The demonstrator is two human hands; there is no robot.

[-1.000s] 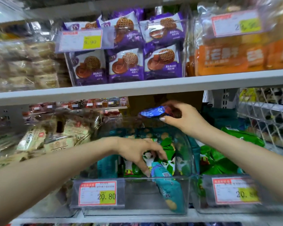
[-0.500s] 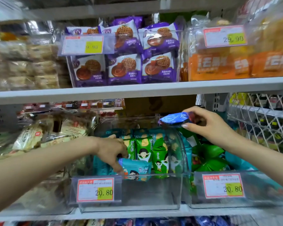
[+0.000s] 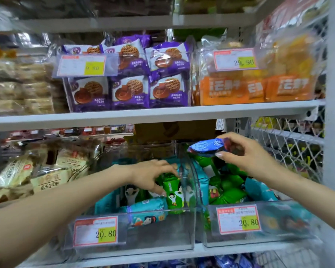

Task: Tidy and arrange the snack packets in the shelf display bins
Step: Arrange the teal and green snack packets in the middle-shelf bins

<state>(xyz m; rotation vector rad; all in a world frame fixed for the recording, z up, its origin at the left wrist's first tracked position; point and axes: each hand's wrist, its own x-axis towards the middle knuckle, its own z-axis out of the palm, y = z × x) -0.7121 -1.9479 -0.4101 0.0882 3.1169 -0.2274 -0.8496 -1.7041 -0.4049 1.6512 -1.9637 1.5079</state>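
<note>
My left hand (image 3: 153, 176) reaches into the middle clear bin (image 3: 128, 246) and its fingers rest on upright green snack packets (image 3: 172, 192). A teal packet (image 3: 147, 209) lies flat at the bin's front, below that hand. My right hand (image 3: 246, 157) pinches a blue packet (image 3: 205, 147) and holds it in the air above the right clear bin (image 3: 278, 235). That bin holds several green and teal packets (image 3: 228, 186) in a loose heap.
A white shelf board (image 3: 143, 118) runs just above both hands. Purple waffle packets (image 3: 130, 91) and orange packs (image 3: 257, 89) fill the upper shelf. Beige biscuit packs (image 3: 37, 175) sit to the left; a wire mesh panel (image 3: 290, 144) stands on the right.
My left hand let go of the teal packet, now lying at the bin's front, and moved right onto the green packets. The right hand still holds the blue packet up.
</note>
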